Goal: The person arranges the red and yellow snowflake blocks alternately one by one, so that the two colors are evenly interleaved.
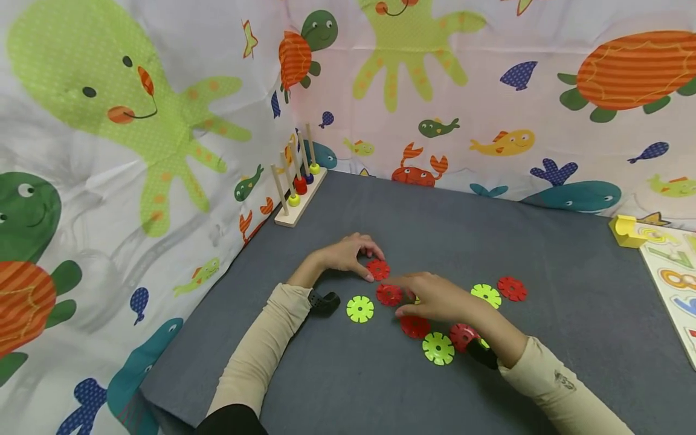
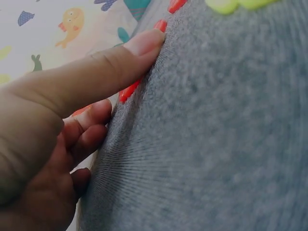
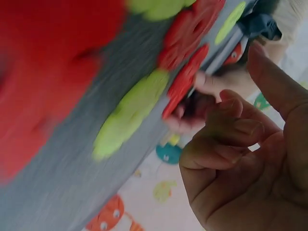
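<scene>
My left hand (image 1: 348,252) holds a red notched plastic disc (image 1: 378,269) at its edge, thumb on the near side and fingers curled on the far side. In the left wrist view, the thumb (image 2: 120,65) covers much of that disc. My right hand (image 1: 435,296) hovers over the other discs, its fingers loosely bent and nothing visible between them. Just below its index finger lies a red disc (image 1: 389,295). A yellow-green disc under the hand is mostly hidden in the head view; another red disc (image 1: 415,327) lies below the thumb.
Yellow-green discs (image 1: 360,309) (image 1: 438,348) (image 1: 486,295) and red discs (image 1: 512,289) (image 1: 462,336) lie around the hands on the grey table (image 1: 337,374). A wooden peg stand (image 1: 296,205) with beads is at the back left. A puzzle board (image 1: 674,278) and yellow block (image 1: 626,232) sit right.
</scene>
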A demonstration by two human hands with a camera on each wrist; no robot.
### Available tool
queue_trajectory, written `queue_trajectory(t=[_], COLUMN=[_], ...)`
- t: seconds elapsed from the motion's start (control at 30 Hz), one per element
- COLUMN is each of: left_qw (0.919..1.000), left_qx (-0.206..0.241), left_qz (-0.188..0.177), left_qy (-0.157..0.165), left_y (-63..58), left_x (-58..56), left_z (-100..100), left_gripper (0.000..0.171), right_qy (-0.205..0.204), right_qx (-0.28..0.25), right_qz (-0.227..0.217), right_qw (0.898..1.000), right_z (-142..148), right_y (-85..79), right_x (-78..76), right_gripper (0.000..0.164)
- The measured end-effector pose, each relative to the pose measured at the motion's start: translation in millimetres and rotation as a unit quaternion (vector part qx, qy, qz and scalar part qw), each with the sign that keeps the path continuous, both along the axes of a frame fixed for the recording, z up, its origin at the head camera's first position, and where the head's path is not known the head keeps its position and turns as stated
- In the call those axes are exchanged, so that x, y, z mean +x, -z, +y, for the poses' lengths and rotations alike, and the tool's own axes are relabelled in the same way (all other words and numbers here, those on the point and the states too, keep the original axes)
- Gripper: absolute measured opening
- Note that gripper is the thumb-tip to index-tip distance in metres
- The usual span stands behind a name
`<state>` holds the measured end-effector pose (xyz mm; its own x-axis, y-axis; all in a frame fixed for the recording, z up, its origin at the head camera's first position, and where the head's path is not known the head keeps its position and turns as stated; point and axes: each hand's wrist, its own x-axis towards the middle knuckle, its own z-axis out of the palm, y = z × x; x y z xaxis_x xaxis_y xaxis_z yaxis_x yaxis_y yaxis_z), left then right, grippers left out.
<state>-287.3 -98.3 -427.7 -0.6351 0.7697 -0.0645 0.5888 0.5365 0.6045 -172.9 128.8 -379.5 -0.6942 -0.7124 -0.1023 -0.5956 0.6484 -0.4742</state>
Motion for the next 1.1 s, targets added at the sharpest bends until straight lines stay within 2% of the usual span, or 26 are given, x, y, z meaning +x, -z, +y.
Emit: queue_trajectory(t=[0.1, 0.23, 0.37, 0.43, 0.5, 0.67, 0.77, 0.83, 0.97, 1.1], left_qw=[0.9999, 0.9993, 0.9981, 0.9958, 0.9895, 0.9599, 0.9481, 0.9462, 0.9491, 0.9511], left_qx=[0.009, 0.034, 0.052, 0.064, 0.085, 0.126, 0.133, 0.131, 0.106, 0.079], left_qz=[0.005, -0.006, 0.002, 0.012, 0.02, 0.033, 0.031, 0.028, 0.042, 0.058], left_qy=[-0.006, -0.017, -0.032, -0.064, -0.115, -0.248, -0.287, -0.295, -0.294, -0.293], left_y=[1.5, 2.0, -0.6, -3.0, -5.3, -4.7, -1.0, 1.4, 5.2, 6.7], left_x=[-3.5, -6.4, -13.3, -19.5, -27.5, -49.3, -59.2, -63.2, -67.6, -67.7], left_z=[1, 4, 0, -5, -13, -31, -36, -36, -36, -37], left_gripper=[0.04, 0.037, 0.04, 0.041, 0.041, 0.042, 0.043, 0.044, 0.045, 0.042], right_qy=[-0.025, -0.036, -0.049, -0.052, -0.05, -0.042, -0.044, -0.041, -0.023, -0.015], right_qx=[-0.005, 0.01, 0.027, 0.036, 0.049, 0.084, 0.095, 0.101, 0.099, 0.07], right_qz=[-0.014, -0.022, -0.024, -0.029, -0.039, -0.037, -0.023, -0.016, -0.006, -0.001], right_qw=[1.0, 0.999, 0.998, 0.998, 0.997, 0.995, 0.994, 0.994, 0.995, 0.997], right_z=[-12, -23, -31, -34, -38, -47, -53, -55, -58, -61], right_y=[2.7, 5.4, 3.5, 1.4, -1.2, -4.5, -3.9, -2.4, 0.4, 4.1], right_x=[-4.0, -7.4, -9.4, -10.1, -10.9, -13.2, -12.1, -10.3, -7.9, -8.8], right_gripper=[0.056, 0.06, 0.063, 0.064, 0.065, 0.064, 0.064, 0.065, 0.065, 0.057])
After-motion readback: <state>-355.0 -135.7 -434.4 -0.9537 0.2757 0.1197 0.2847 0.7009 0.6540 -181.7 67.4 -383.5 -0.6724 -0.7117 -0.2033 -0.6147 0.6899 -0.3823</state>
